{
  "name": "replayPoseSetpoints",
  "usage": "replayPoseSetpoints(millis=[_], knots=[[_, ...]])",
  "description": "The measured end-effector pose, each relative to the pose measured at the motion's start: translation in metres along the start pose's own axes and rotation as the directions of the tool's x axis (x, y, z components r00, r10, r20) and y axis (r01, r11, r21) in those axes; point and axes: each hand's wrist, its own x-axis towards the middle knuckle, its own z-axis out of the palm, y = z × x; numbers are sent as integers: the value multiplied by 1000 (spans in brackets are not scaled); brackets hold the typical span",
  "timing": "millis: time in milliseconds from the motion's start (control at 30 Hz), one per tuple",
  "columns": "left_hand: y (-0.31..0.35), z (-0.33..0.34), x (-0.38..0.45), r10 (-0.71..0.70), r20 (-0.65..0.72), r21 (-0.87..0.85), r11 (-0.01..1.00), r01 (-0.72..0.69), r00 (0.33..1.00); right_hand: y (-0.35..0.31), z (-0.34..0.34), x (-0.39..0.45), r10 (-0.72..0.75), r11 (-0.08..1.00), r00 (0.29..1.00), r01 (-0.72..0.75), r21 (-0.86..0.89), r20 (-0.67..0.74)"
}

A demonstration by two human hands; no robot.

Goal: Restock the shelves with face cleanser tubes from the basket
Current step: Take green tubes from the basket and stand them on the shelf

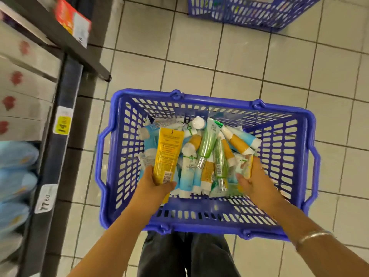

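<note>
Both hands are down in the blue basket (pixel 207 100) on the tiled floor (pixel 229 62), so the step in hand looks like gathering tubes to carry to the shelves (pixel 60 124) on the person's left. The left hand (pixel 154 185) is closed around the crimped end of a yellow tube (pixel 168 154), back panel and barcode facing up, the tube pointing toward the basket's far wall along its left side. The right hand (pixel 250 179) is curled around a small pale yellow and white tube (pixel 247 163) near the basket's right wall; how firmly it holds I cannot tell, since the fingers hide most of it. To do this well I would judge it best to take tubes by the body, not the cap, lift them straight up clear of the heap so neighbours do not snag, and keep like colours together so they go to the shelf in one batch. The heap of tubes (pixel 199 156) lies criss-cross on the basket bottom: glossy, soft plastic, flat at the crimp and round at the cap, in blue and white, orange, and translucent green with silvery caps. The basket is rigid lattice plastic with a thick rim. They will likely slide over each other easily. A second blue basket (pixel 245 13) stands well apart on the floor.
</note>
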Motion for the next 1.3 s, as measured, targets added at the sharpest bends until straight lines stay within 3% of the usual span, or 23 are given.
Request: replayPoseSetpoints(millis=[133, 267, 333, 467, 567, 700, 833, 933, 1067, 1300], knots=[[27, -21, -63, 25, -69, -100, 995, -31, 997, -76, -38, -41, -32, 933, 997, 54, 356, -68], [59, -54, -134, 66, -137, -182, 979, -91, 988, -158, -66, -94, 41, 835, 994, 22, 550, -102], [72, -72, -171, 82, -147, -207, 972, -112, 986, -198, -74, -120, 112, 721, 990, -22, 693, -85], [93, -106, -244, 97, -201, -265, 953, -149, 975, -275, -84, -168, 285, 316, 948, -232, 920, 141], [103, -126, -297, 162, -216, -378, 895, -235, 963, -320, -87, -201, 224, 221, 919, -372, 902, 324], [106, -143, -367, 195, -281, -521, 791, -320, 940, -370, -92, -246, 7, 223, 875, -472, 853, 483], [100, -152, -435, 166, -382, -671, 626, -396, 909, -419, -93, -296, -143, 322, 790, -533, 783, 597], [90, -158, -485, 140, -426, -793, 418, -444, 894, -451, -87, -335, -171, 332, 703, -619, 712, 690], [66, -165, -555, 221, -476, -852, 124, -509, 851, -483, -78, -395, -246, 537, 571, -592, 600, 784], [7, -165, -663, 85, -723, -687, 14, -726, 686, -510, -51, -521, -352, 770, 308, -442, 461, 884]])
